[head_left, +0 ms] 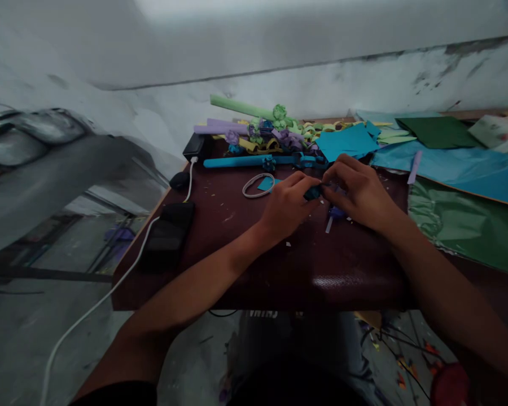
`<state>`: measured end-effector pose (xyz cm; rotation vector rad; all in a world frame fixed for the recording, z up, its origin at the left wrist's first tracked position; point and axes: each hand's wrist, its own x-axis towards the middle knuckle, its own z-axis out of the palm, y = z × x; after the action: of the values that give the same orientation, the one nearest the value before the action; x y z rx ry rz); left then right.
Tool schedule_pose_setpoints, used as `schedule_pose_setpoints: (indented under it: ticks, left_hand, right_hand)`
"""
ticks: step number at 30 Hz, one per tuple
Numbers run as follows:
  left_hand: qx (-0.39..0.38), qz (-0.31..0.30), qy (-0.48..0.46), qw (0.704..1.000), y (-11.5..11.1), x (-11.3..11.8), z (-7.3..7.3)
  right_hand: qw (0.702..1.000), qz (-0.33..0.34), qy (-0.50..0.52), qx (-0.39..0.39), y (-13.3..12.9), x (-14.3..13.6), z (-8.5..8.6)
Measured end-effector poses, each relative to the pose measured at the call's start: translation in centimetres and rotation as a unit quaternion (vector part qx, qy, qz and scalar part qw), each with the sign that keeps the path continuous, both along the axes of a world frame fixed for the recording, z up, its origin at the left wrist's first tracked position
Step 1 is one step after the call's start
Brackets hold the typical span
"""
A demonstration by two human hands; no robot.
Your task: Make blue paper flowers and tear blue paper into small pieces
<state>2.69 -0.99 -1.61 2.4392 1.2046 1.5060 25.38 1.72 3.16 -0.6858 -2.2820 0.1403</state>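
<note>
My left hand (292, 204) and my right hand (359, 194) meet over the middle of the dark red table, fingertips close together. Between them is a small dark blue folded paper piece (312, 192), pinched by both hands and partly covered by the fingers. Just left of my left hand lie a pale thin ring (258, 185) and a flat blue paper scrap (266, 184). Below my right hand sits a blue-violet item (337, 212) with a pale strip (329, 224) beside it; its kind is unclear.
Paper flowers (279, 111) and rolled paper sticks (237, 162) pile up along the back. Blue paper sheets (347, 142) and green wrapped sheets (469, 225) cover the right side. On the left are a black phone-like device (168, 234), a white cable (139, 254) and a black box (196, 146).
</note>
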Motion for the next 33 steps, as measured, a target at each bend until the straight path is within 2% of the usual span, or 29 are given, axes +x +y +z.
schedule_pose_setpoints:
  ticks: [4, 11, 15, 18, 21, 24, 27, 33]
  left_hand:
    - [-0.003, 0.010, -0.014, 1.000, 0.0, 0.1, 0.0]
    - [-0.017, 0.016, -0.032, 0.999, -0.3, 0.3, 0.5]
    - [-0.038, 0.008, -0.066, 0.997, 0.0, 0.1, 0.6]
    - [-0.065, -0.014, -0.129, 0.989, 0.2, 0.0, 0.6]
    - [-0.094, -0.038, -0.187, 0.977, 0.3, 0.0, 0.7]
    - [-0.117, -0.050, -0.207, 0.970, 0.1, 0.2, 0.9]
    - [-0.110, -0.037, -0.191, 0.975, 0.0, 0.3, 0.9]
    - [-0.102, -0.032, -0.179, 0.978, 0.2, 0.3, 0.3]
  right_hand:
    - [1.000, -0.006, -0.019, 0.015, -0.1, -0.1, -0.1]
    - [0.993, 0.032, -0.096, 0.064, -0.2, 0.4, 0.2]
    - [0.997, 0.037, -0.044, 0.047, 0.2, 0.5, 0.3]
    - [0.999, 0.026, 0.022, 0.028, 0.5, 0.5, 0.2]
    - [0.999, 0.017, 0.034, 0.038, 0.5, 0.4, -0.1]
    - [0.997, 0.010, 0.002, 0.074, 0.2, 0.2, -0.5]
    - [0.995, -0.006, -0.032, 0.098, -0.3, -0.1, -0.6]
    - [0.990, 0.008, -0.095, 0.102, -0.9, -0.2, 0.3]
